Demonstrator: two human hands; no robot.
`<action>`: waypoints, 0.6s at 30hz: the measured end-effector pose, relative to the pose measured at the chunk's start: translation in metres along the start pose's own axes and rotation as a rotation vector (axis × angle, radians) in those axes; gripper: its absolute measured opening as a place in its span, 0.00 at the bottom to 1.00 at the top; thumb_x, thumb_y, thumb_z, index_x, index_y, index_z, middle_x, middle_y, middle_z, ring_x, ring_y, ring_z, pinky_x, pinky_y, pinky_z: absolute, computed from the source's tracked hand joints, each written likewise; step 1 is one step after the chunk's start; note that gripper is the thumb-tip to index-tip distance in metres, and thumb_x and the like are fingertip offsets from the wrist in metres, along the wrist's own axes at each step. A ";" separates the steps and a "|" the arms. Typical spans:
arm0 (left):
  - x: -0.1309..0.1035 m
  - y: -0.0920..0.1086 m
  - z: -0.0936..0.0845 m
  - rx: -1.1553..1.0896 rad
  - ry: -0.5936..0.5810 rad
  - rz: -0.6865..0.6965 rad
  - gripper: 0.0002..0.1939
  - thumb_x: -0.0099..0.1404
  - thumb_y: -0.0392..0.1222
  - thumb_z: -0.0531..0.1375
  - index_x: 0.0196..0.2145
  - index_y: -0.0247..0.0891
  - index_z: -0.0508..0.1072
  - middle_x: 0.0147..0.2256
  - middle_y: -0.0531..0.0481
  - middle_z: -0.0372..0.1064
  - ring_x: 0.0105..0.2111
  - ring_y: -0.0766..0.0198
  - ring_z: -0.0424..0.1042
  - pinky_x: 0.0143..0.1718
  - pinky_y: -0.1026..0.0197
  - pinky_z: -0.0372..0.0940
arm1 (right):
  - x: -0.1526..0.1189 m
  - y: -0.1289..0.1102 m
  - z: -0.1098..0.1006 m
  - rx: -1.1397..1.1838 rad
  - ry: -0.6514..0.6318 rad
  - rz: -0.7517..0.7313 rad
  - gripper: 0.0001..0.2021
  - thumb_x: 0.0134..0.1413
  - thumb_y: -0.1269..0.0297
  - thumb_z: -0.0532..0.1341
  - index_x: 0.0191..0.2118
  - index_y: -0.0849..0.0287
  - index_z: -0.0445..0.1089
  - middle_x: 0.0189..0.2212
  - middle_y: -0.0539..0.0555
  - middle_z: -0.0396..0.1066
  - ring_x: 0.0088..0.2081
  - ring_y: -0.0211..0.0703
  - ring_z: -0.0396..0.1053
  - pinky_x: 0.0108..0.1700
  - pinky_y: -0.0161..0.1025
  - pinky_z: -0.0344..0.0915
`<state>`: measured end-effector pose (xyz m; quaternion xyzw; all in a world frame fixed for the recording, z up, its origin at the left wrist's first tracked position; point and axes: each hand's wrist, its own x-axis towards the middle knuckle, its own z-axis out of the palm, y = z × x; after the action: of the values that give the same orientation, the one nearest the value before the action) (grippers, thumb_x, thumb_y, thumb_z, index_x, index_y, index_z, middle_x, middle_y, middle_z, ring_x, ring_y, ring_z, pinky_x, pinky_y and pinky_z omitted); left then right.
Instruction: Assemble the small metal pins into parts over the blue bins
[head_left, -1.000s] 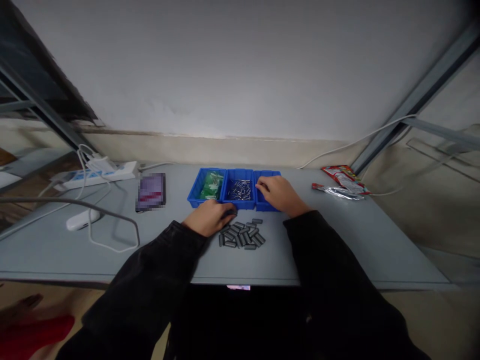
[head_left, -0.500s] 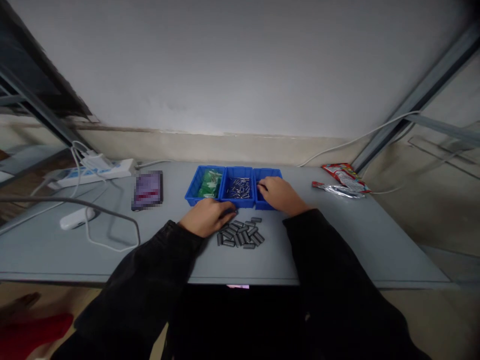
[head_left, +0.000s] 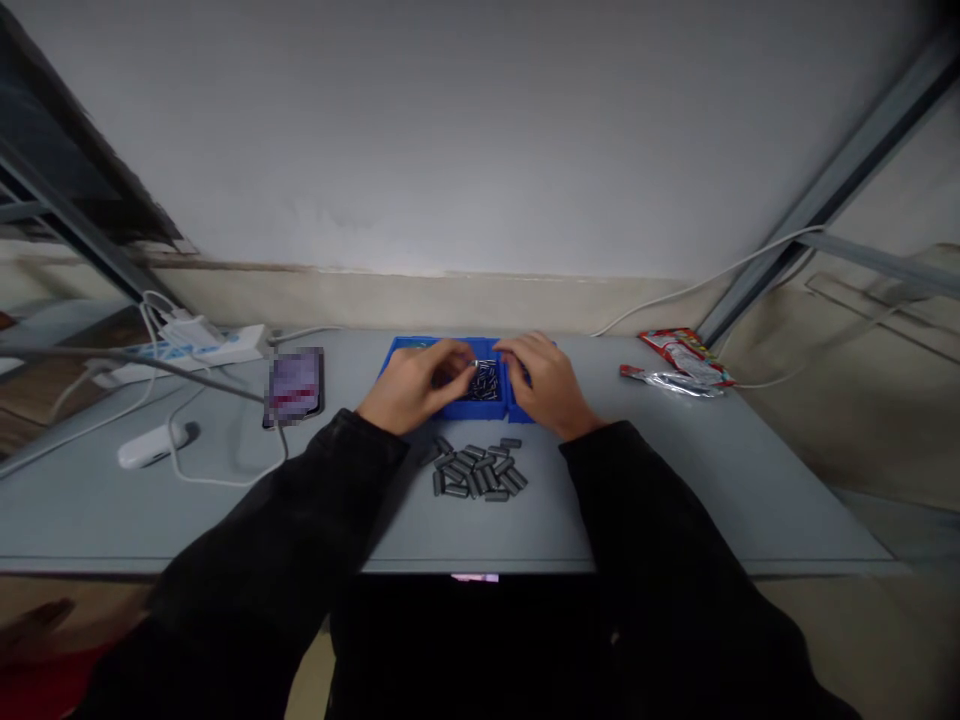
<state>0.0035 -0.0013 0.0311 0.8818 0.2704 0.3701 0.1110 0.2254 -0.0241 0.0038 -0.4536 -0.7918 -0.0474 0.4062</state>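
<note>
My left hand (head_left: 416, 383) is over the left and middle blue bins, thumb and forefinger closed in a pinch. A small shiny glint shows at its fingertips, too small to name. Below the fingertips, the middle blue bin (head_left: 480, 411) holds many small metal pins (head_left: 484, 382). My right hand (head_left: 549, 384) arches over the right blue bin (head_left: 519, 414) and hides most of it; its thumb and forefinger are apart. The left blue bin (head_left: 391, 352) is mostly covered by my left hand. In front of the bins lies a loose pile of dark grey cylinders (head_left: 480, 472).
At the left are a phone (head_left: 296, 385) with a blurred screen, a white power strip (head_left: 232, 345), a white earbud-like case (head_left: 150, 446) and looping cables. A red snack wrapper (head_left: 686, 355) and a silver packet (head_left: 682, 384) lie at the right. A wall stands behind.
My left hand has risen from beside the grey cylinders to above the middle bin. My right hand has shifted slightly left, and its fingers have come up out of the right bin.
</note>
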 end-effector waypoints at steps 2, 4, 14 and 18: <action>0.011 -0.005 0.005 -0.022 0.028 0.002 0.10 0.71 0.43 0.60 0.46 0.35 0.72 0.33 0.51 0.78 0.30 0.69 0.77 0.37 0.67 0.71 | -0.001 -0.004 0.001 0.028 -0.016 -0.037 0.17 0.65 0.71 0.51 0.53 0.57 0.71 0.45 0.57 0.75 0.49 0.49 0.69 0.54 0.49 0.65; 0.016 -0.009 0.013 -0.045 0.065 0.013 0.10 0.71 0.43 0.60 0.46 0.35 0.72 0.35 0.50 0.78 0.32 0.68 0.78 0.38 0.66 0.72 | -0.002 -0.004 0.003 0.041 -0.013 -0.062 0.16 0.65 0.69 0.52 0.53 0.59 0.71 0.45 0.58 0.75 0.48 0.50 0.69 0.54 0.49 0.65; 0.001 -0.007 0.034 -0.059 0.180 -0.020 0.10 0.71 0.41 0.58 0.47 0.35 0.71 0.36 0.49 0.78 0.33 0.68 0.77 0.40 0.65 0.72 | -0.004 -0.001 0.007 -0.001 -0.024 -0.087 0.14 0.70 0.62 0.52 0.46 0.59 0.73 0.41 0.57 0.75 0.44 0.47 0.69 0.51 0.45 0.64; 0.000 -0.007 0.034 0.015 0.161 0.009 0.10 0.72 0.41 0.56 0.48 0.35 0.71 0.36 0.49 0.77 0.34 0.68 0.76 0.41 0.63 0.71 | -0.005 -0.003 0.006 -0.018 -0.020 -0.082 0.12 0.69 0.63 0.53 0.43 0.60 0.73 0.40 0.57 0.75 0.44 0.48 0.69 0.49 0.44 0.64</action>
<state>0.0249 0.0048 0.0044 0.8512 0.2770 0.4384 0.0807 0.2210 -0.0264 -0.0029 -0.4247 -0.8133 -0.0668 0.3921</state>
